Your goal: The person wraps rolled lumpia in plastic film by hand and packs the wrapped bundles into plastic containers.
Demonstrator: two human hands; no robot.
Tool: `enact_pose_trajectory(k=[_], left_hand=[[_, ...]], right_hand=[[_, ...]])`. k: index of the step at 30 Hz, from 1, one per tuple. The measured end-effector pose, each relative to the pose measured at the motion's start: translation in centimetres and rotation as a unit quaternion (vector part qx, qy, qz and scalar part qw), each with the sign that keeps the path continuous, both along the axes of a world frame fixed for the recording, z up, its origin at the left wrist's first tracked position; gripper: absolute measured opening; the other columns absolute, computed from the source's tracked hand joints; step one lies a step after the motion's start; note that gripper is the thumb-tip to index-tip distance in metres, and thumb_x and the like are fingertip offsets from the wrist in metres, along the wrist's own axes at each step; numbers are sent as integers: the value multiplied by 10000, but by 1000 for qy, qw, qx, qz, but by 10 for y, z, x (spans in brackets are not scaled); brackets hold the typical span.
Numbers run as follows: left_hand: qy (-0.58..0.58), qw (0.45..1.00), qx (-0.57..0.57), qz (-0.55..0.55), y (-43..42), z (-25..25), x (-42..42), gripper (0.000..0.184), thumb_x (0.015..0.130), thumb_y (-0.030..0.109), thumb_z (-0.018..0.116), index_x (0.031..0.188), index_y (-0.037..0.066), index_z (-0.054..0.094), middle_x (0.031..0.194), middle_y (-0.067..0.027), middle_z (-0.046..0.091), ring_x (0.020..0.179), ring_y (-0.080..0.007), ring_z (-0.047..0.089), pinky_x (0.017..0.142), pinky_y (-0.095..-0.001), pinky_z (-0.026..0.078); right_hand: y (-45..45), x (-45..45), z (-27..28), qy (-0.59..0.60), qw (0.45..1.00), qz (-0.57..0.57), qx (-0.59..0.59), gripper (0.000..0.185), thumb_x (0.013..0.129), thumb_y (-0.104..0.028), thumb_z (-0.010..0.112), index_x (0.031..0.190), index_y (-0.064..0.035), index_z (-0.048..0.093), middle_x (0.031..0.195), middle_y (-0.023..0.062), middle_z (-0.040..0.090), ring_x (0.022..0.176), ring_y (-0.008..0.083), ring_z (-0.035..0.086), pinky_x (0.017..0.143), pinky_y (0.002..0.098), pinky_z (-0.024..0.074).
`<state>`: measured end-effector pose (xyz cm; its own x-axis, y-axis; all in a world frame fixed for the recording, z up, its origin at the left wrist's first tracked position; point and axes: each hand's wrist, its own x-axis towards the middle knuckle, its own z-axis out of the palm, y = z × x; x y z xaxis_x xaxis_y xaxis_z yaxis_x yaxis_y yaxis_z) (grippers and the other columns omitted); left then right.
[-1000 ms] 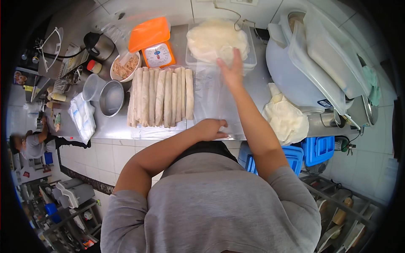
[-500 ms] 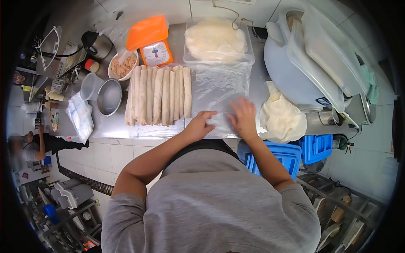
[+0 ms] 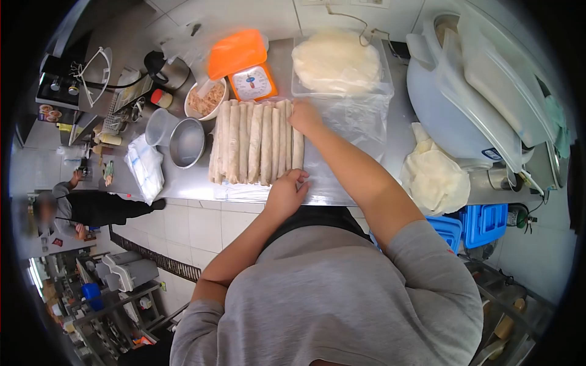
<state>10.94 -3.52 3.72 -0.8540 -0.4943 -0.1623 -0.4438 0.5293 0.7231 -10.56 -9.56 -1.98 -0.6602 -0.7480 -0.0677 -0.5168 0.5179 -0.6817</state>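
Note:
Long pale dough-wrapped rolls (image 3: 259, 143) lie side by side in a stack on a plastic sheet at the middle of the steel table. At the near end of the rightmost rolls is my left hand (image 3: 285, 194), its fingers curled in. My right hand (image 3: 306, 119) reaches to the far right corner of the stack, closed, with its fingertips hidden. Whether either hand grips a roll or the plastic does not show. To the right of the stack, clear plastic film (image 3: 357, 125) covers part of the tabletop.
Behind stand an orange scale (image 3: 251, 80), a bowl of pinkish filling (image 3: 206, 97) and a tray of pale round wrappers (image 3: 336, 61). Left are a metal bowl (image 3: 187, 143) and a plastic bag (image 3: 144, 168). Right are a cream cloth-like heap (image 3: 434, 177) and a large tub (image 3: 452, 110). Another person (image 3: 79, 210) stands far left.
My right hand has moved from the film to the far right corner of the rolls. My left hand has come to their near end, fingers curling in. The view has shifted.

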Motion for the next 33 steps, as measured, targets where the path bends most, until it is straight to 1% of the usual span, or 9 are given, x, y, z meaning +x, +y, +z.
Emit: enact_pose_trajectory(k=[3, 6, 11, 15, 18, 21, 25, 28, 33], left_hand=[[115, 987, -102, 41, -6, -7, 3, 412, 805, 100, 714, 1179, 17, 565, 1040, -151, 608, 859, -250, 606, 768, -344, 496], [211, 957, -149, 136, -18, -9, -10, 517, 792, 98, 741, 1251, 9, 520, 1162, -158, 580, 1011, -222, 585, 845, -336, 479], [153, 972, 170, 46, -38, -5, -28, 452, 831, 118, 744, 1228, 13, 554, 1086, -59, 619, 971, -128, 571, 844, -294, 471], [52, 952, 296, -52, -30, -1, -45, 366, 864, 137, 724, 1191, 37, 595, 996, 4, 624, 916, -93, 556, 826, -247, 452], [44, 976, 185, -102, -23, -26, -53, 364, 848, 175, 734, 1164, 39, 614, 1013, -48, 643, 924, -139, 577, 816, -285, 459], [69, 982, -13, -175, -28, -51, -57, 385, 819, 186, 743, 1153, 39, 622, 1048, -106, 635, 977, -226, 587, 853, -348, 461], [197, 958, -186, -97, -19, -40, -50, 315, 781, 208, 756, 1046, 65, 663, 1063, -128, 613, 1033, -310, 563, 904, -402, 439], [156, 938, -202, -233, -24, -44, -18, 223, 797, 195, 731, 974, 81, 658, 1007, -104, 609, 999, -299, 561, 890, -408, 428], [67, 938, -217, -262, -24, -69, 11, 113, 816, 142, 653, 909, 87, 620, 960, -84, 586, 994, -288, 542, 869, -422, 409]], right_hand=[[-12, 1, -1, -3, 999, -15, -44, 362, 802, -106, 640, 1147, -42, 553, 1061, 209, 628, 982, 401, 617, 820, 457, 510], [30, 18, 73, -60, 988, 21, -142, 375, 778, -63, 643, 1144, -73, 563, 945, 158, 670, 905, 323, 667, 796, 420, 528], [156, 11, 149, -242, 905, -52, -345, 354, 774, -49, 763, 1091, -43, 604, 896, 24, 614, 796, 115, 610, 659, 245, 522], [247, -17, 96, -318, 887, -214, -258, 330, 806, -50, 742, 1091, 31, 597, 903, 59, 610, 742, 126, 607, 639, 225, 531], [275, -9, 40, -370, 865, -254, -224, 332, 800, -87, 749, 1089, 12, 619, 872, 56, 623, 726, 142, 605, 641, 258, 524], [277, -1, -2, -202, 952, -221, -69, 354, 781, -141, 771, 1080, -7, 635, 841, 61, 636, 707, 157, 616, 638, 299, 508], [293, 18, 17, 98, 973, -170, -121, 298, 721, -177, 785, 931, -23, 640, 929, 128, 614, 878, 296, 599, 775, 388, 484], [319, 36, 18, 99, 991, -31, -79, 244, 718, -129, 770, 902, -44, 634, 975, 116, 611, 939, 304, 570, 809, 403, 464], [335, 36, 10, 157, 986, 33, -39, 178, 765, -102, 713, 912, -40, 633, 1013, 111, 612, 957, 308, 578, 830, 409, 463]])
